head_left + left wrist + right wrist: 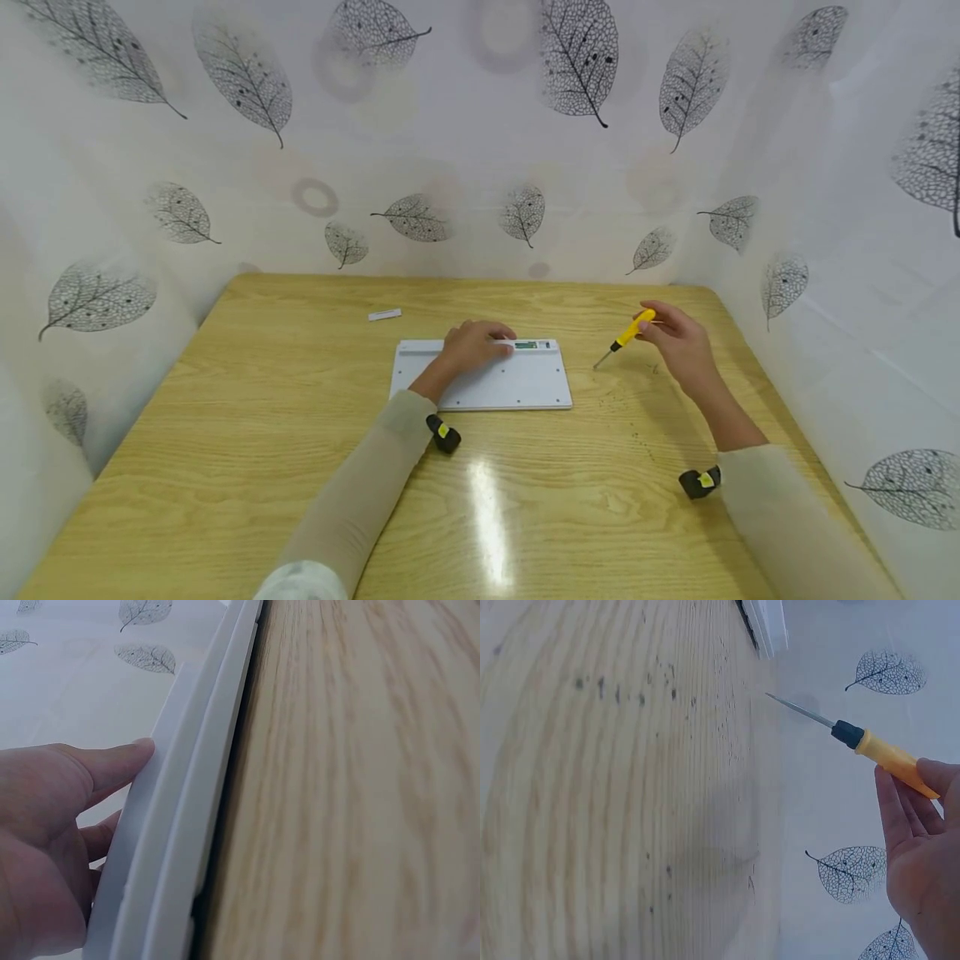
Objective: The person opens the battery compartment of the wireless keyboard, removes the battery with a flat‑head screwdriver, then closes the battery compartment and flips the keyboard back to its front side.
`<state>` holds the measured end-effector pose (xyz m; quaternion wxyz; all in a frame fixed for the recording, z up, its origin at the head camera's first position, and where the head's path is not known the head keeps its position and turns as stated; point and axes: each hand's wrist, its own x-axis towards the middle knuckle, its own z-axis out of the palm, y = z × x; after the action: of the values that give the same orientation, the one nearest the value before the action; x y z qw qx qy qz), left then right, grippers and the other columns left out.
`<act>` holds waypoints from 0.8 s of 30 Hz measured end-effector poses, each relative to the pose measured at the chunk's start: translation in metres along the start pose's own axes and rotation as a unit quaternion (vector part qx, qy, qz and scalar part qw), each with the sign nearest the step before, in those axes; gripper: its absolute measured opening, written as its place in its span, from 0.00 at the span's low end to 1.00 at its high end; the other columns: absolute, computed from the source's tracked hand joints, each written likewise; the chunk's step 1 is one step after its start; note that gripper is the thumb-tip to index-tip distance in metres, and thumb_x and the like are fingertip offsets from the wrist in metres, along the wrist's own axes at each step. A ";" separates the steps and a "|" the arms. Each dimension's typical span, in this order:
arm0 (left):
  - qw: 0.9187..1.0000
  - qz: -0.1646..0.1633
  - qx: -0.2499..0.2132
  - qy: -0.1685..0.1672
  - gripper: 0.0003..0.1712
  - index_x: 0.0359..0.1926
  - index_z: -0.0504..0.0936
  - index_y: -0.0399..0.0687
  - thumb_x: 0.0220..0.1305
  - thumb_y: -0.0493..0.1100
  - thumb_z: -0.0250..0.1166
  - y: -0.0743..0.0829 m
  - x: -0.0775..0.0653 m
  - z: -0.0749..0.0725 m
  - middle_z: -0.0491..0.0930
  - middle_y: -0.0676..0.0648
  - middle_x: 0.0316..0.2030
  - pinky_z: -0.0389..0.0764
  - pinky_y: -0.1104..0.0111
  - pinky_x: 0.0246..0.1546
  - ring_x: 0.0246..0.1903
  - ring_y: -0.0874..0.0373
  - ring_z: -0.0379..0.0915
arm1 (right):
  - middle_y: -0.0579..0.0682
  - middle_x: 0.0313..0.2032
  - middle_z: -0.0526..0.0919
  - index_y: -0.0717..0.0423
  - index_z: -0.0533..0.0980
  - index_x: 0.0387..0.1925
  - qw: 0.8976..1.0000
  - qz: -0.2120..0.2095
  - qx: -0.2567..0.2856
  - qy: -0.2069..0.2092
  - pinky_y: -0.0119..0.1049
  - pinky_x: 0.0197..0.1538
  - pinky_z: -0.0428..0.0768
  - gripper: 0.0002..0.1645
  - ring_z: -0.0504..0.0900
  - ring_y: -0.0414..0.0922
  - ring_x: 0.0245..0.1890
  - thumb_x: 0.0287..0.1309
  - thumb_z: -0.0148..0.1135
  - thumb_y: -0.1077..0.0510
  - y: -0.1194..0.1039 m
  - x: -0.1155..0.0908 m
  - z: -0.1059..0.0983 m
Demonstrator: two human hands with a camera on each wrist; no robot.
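A white keyboard lies face down on the table, with small screws in its back. Near the right end of its raised rear ridge, an uncovered compartment shows green inside. My left hand holds the keyboard by this ridge, fingers over the far edge and thumb on the near side. To the right of the keyboard, my right hand grips a screwdriver by its yellow handle between thumb and fingers. The metal shaft points down and left, its tip close over the table, apart from the keyboard.
A small white strip lies on the wooden table behind the keyboard's left end. Dark specks mark the wood below the screwdriver. A leaf-patterned curtain rises behind the table and along both sides.
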<state>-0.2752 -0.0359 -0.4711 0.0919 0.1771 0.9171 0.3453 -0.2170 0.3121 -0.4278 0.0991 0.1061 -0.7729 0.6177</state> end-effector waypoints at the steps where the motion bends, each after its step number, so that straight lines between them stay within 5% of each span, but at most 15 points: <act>1: 1.000 -0.001 -0.001 0.000 0.16 0.56 0.85 0.64 0.68 0.55 0.65 0.001 0.000 -0.001 0.85 0.57 0.53 0.60 0.50 0.66 0.56 0.54 0.75 | 0.51 0.48 0.83 0.64 0.74 0.63 1.000 0.000 -0.002 0.007 0.28 0.48 0.84 0.24 0.85 0.35 0.45 0.68 0.61 0.64 -0.001 0.001 0.004; 18: 1.000 -0.003 -0.005 -0.001 0.17 0.56 0.85 0.64 0.68 0.54 0.65 0.002 -0.003 -0.002 0.85 0.55 0.52 0.61 0.50 0.64 0.55 0.52 0.73 | 0.41 0.44 0.86 0.65 0.74 0.64 0.995 0.000 0.088 0.043 0.28 0.49 0.83 0.26 0.86 0.35 0.43 0.66 0.64 0.64 -0.003 0.017 0.057; 24: 1.000 0.000 -0.004 0.000 0.17 0.56 0.84 0.64 0.68 0.55 0.65 0.000 -0.001 0.000 0.85 0.56 0.52 0.61 0.49 0.64 0.55 0.52 0.74 | 0.41 0.45 0.85 0.65 0.74 0.64 0.996 -0.001 0.074 0.051 0.28 0.50 0.83 0.25 0.86 0.35 0.44 0.66 0.64 0.64 -0.002 0.019 0.065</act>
<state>-0.2744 -0.0359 -0.4712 0.0922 0.1767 0.9155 0.3494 -0.2365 0.2473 -0.4347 0.1305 0.0824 -0.7188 0.6779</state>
